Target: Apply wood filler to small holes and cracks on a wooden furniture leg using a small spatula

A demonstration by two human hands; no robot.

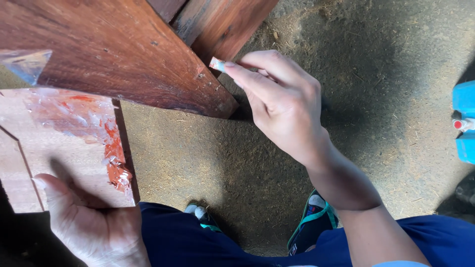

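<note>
Two hands work here: the right hand [284,106] has its fingers [247,79] pinched together on a small pale scrap [216,64], held against the dark red beam [118,54]; the left hand [91,222] cups the paint-smeared wood block [64,148] from below, thumb on its face. Blue containers [465,121] stand on the dirt floor [386,74].

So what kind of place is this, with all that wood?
Probably a woodworking shop. Reddish-brown wooden boards stand over a floor covered in sawdust, and the left hand holds a wood piece smeared with red filler.
</note>
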